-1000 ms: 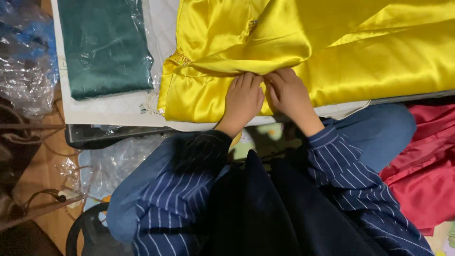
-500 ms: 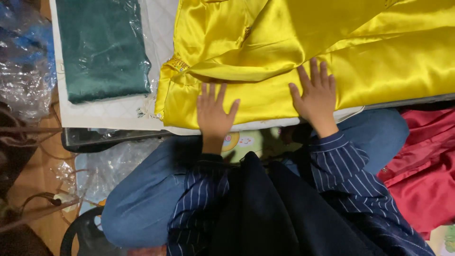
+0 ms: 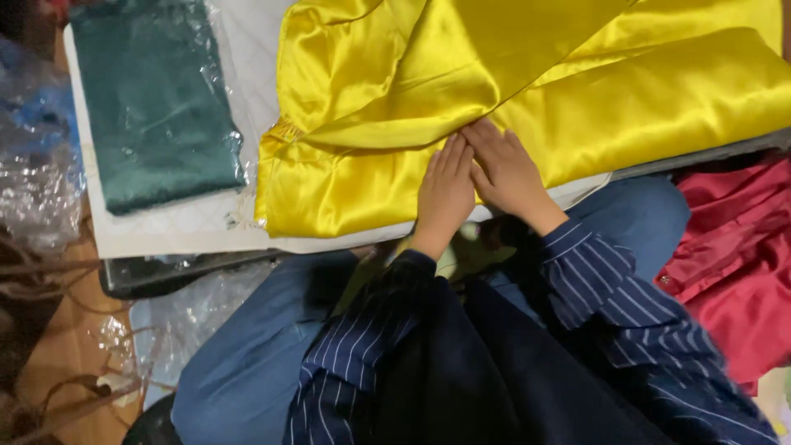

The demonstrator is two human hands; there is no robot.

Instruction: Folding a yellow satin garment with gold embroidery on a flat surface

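Observation:
A shiny yellow satin garment (image 3: 577, 91) lies spread over a white quilted board (image 3: 189, 227). My left hand (image 3: 445, 191) and my right hand (image 3: 507, 173) rest flat side by side on its lower folded edge, fingers together and pointing up toward a fold line. Neither hand grips the cloth. Both arms wear dark blue striped sleeves.
A folded green cloth in clear plastic (image 3: 152, 103) lies on the board's left part. Red fabric (image 3: 729, 255) is heaped at the right. Crumpled clear plastic (image 3: 37, 165) sits at the far left. My knees in blue jeans (image 3: 247, 354) are below the board.
Half a second ago my hands lay spread apart on the yellow fabric; now they have come back together at the middle, as they were a second ago.

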